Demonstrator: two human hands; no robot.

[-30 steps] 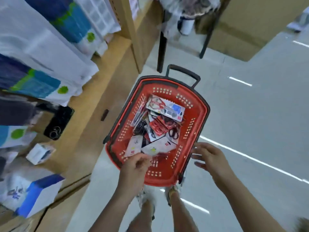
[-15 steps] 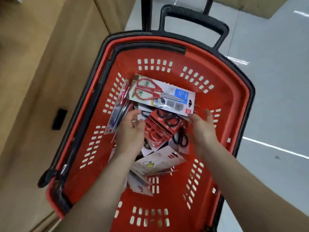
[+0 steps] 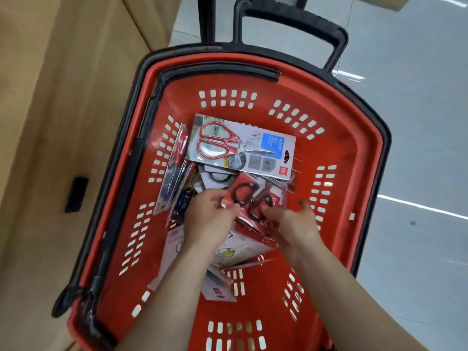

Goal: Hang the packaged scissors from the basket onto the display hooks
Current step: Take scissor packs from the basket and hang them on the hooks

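Barely started, seemingly; gripping one red scissors pack (image 3: 249, 196) inside the basket (image 3: 347, 138) with left hand (image 3: 210, 219) and right hand (image 3: 295, 225); other packs (image 3: 240, 148) left to hang.

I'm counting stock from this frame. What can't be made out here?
1. Display hooks: none in the head view, outside the frame.
2. Pack count in the red basket: packs overlap, and the left hand and right hand cover the pile's middle.
3. Print on the red pack both hands hold: blurred, partly covered by them.
4. Basket's near rim: cut off by the bottom edge.
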